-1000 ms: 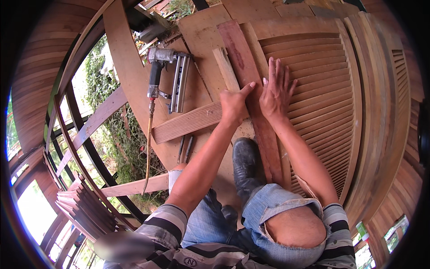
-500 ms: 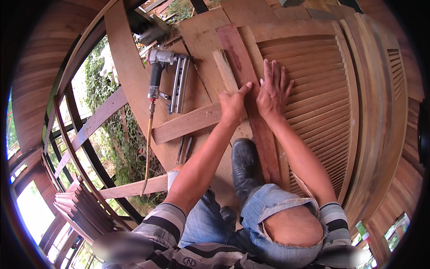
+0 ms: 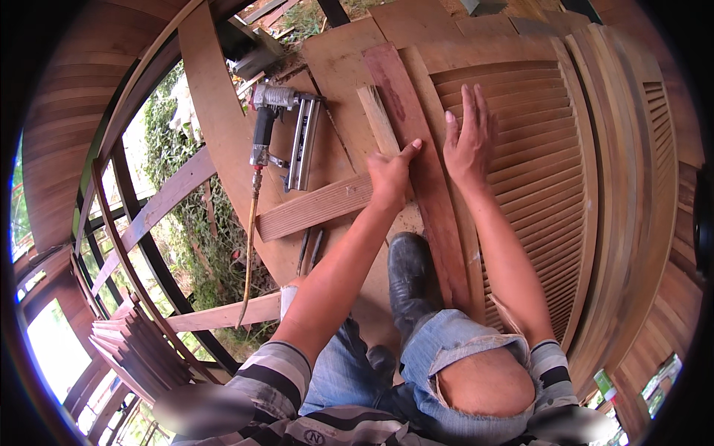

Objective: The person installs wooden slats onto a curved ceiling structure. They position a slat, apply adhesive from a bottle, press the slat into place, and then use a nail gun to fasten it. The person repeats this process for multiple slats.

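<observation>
My left hand (image 3: 390, 177) is closed around the lower end of a short, light wooden strip (image 3: 378, 117), its thumb lying on the edge of a long reddish board (image 3: 425, 178). The curled fingers are partly hidden. My right hand (image 3: 468, 145) is open, fingers stretched upward, just right of that board and over a louvered wooden panel (image 3: 532, 163); it holds nothing. A pale frame strip runs along the panel's left side, beside the reddish board. A grooved wooden piece (image 3: 312, 206) reaches from the left up to my left hand.
A pneumatic nail gun (image 3: 279, 130) with a yellowish hose (image 3: 249, 245) lies on the plywood sheet (image 3: 212, 89) to the left. My boot (image 3: 409, 271) stands beside the reddish board. Stacked thin slats (image 3: 137, 346) are at lower left; more louvered panels (image 3: 632, 193) lie at right.
My right hand has moved off the reddish board's edge, rightward and upward over the louvers, and turned. My left hand keeps its grip. The view has shifted slightly.
</observation>
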A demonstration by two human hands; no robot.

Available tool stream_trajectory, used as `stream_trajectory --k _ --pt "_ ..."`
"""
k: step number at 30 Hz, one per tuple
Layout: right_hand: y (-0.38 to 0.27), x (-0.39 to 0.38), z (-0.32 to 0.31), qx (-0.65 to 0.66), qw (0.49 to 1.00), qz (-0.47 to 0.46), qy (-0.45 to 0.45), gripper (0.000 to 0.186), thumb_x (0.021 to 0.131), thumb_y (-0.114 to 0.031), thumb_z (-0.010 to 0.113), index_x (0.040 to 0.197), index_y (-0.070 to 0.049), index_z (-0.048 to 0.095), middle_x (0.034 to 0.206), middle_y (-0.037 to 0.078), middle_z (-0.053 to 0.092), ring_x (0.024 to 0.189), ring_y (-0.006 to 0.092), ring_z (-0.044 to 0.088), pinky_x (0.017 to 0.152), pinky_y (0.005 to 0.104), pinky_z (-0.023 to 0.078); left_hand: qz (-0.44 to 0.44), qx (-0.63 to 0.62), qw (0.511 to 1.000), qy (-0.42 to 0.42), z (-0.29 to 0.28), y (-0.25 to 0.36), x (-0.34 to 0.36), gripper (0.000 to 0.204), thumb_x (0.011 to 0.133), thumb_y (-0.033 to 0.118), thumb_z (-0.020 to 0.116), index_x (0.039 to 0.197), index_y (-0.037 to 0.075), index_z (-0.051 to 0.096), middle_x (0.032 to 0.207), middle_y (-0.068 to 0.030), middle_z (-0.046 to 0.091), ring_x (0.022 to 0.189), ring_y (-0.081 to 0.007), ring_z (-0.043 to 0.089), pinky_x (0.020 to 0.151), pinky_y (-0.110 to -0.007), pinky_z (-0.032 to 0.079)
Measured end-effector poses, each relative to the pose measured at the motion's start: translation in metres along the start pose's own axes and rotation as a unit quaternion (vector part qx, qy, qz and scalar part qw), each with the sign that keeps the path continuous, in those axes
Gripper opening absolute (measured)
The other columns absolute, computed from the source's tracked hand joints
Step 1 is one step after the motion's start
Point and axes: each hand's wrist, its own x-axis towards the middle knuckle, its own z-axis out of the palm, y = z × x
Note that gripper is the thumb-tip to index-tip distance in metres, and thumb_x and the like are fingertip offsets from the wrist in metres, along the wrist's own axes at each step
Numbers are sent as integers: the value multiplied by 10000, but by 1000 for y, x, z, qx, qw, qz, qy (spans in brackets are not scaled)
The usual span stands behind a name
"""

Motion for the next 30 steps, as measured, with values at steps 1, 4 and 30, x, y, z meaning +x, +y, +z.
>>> stream_trajectory --k 1,4,30 --pt "-2 12 0 5 1000 -21 2 541 1086 -313 576 1577 -108 483 1616 160 483 1482 371 468 1179 650 369 -4 -1 1000 7 -1 -2 2 451 802 202 970 956 -52 631 818 -56 659 726 -178 581 685 -356 531" --pt "-9 41 7 -27 999 -40 -13 523 1088 -337 578 1553 -108 512 1603 162 494 1481 360 470 1170 647 373 -7 14 1000 12 -2 -2 1 446 805 222 971 820 -7 589 711 -14 580 642 -149 505 598 -368 484" --pt "-19 44 56 -115 988 8 -99 622 1106 -525 462 1688 -348 334 1763 124 266 1611 442 235 1244 746 201 16 14 1000 -21 -2 11 4 385 833 144 934 719 -59 628 709 -33 639 600 -120 544 513 -352 484"
